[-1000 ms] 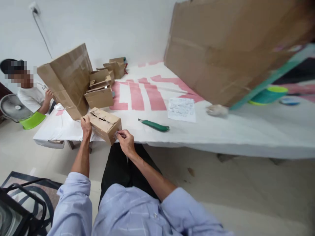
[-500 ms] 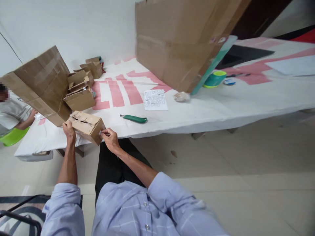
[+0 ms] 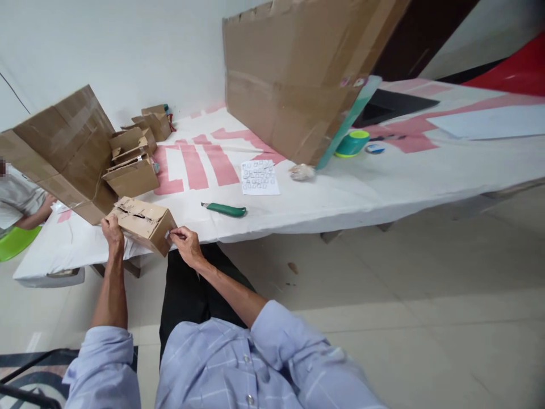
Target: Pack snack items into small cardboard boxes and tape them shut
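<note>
A small cardboard box (image 3: 147, 218) rests at the table's front edge, slightly turned, with a torn dark slit along its top. My left hand (image 3: 113, 232) is closed on its left end. At the right end, my right hand (image 3: 186, 244) has its fingers pinched together against a small whitish patch (image 3: 167, 233), possibly tape or a label. What lies between those fingertips is too small to make out. To the right of the box lies a green utility knife (image 3: 224, 209), its blade end pointing left.
Behind the box are an open cardboard box (image 3: 133, 177) and a large carton (image 3: 68, 150). A printed sheet (image 3: 259, 178), a crumpled clear bag (image 3: 302, 172), a big cardboard panel (image 3: 293, 79) and a teal tape roll (image 3: 351, 145) stand rightward. A seated person (image 3: 21, 199) is at far left.
The whole view has shifted slightly, moving most things left and a little down in the picture. Both hands keep their places on the box, the right fingertips still at the whitish patch.
</note>
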Motion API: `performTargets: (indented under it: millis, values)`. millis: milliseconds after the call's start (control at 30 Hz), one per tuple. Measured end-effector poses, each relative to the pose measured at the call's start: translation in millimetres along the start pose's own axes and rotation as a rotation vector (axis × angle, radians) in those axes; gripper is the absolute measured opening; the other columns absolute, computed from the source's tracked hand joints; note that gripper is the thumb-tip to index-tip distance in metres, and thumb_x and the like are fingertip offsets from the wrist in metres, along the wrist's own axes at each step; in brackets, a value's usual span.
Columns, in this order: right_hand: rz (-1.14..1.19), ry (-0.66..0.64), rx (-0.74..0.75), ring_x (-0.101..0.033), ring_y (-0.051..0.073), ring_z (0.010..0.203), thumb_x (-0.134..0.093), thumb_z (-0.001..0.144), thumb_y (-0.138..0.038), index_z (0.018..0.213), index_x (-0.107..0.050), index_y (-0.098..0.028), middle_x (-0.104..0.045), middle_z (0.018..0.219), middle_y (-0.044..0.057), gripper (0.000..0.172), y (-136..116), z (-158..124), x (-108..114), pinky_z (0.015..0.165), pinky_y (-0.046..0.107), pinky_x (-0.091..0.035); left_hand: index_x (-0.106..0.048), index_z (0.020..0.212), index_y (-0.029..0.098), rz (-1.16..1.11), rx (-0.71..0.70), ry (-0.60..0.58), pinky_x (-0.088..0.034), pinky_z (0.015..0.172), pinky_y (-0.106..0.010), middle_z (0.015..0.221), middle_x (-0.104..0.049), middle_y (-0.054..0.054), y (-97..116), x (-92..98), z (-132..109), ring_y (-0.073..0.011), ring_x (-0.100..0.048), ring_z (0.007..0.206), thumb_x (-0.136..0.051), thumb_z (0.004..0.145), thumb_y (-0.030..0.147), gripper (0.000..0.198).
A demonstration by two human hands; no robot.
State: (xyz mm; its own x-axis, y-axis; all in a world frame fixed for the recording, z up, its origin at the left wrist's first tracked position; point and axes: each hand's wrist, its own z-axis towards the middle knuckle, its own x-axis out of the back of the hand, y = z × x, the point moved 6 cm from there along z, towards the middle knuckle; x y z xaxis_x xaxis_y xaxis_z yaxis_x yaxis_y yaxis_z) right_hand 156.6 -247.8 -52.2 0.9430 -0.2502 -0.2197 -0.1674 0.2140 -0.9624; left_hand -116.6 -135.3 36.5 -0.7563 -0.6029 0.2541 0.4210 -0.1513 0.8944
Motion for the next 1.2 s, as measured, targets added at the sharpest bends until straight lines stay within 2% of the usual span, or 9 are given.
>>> performTargets:
  millis: [400,833,1200]
  values:
    - [0.004,-0.016,-0.012,-0.068,0.021,0.071,-0.069,0.075,-0.045,0.075,-0.071,-0.021,-0.075,0.074,0.004,0.025,-7.0,4.4,-3.5,0.068,0.031,-0.055,-0.052,0.083,0.022,0.004,-0.005,0.02,-0.044,0.099,-0.04,0.086,-0.056,0.002,-6.0,3.3,4.9,-0.0214,-0.053,0.093,-0.063,0.086,0.033,0.015]
    - [-0.038,-0.011,-0.033,-0.066,0.02,0.07,-0.062,0.07,-0.037,0.07,-0.065,-0.023,-0.072,0.07,0.002,0.014,-10.9,7.4,-5.5,0.07,0.032,-0.055,-0.052,0.084,0.023,-0.014,-0.011,0.018,-0.045,0.1,-0.041,0.089,-0.057,0.0,-7.8,2.5,4.3,-0.0228,-0.054,0.094,-0.062,0.086,0.036,0.017]
    - [-0.038,-0.011,-0.023,-0.066,0.02,0.071,-0.063,0.072,-0.04,0.073,-0.063,-0.023,-0.071,0.072,0.001,0.017,-8.0,1.6,-6.9,0.069,0.031,-0.056,-0.051,0.083,0.022,-0.015,-0.007,0.023,-0.043,0.103,-0.041,0.086,-0.054,0.002,-7.4,2.4,3.6,-0.0224,-0.053,0.095,-0.064,0.086,0.037,0.019]
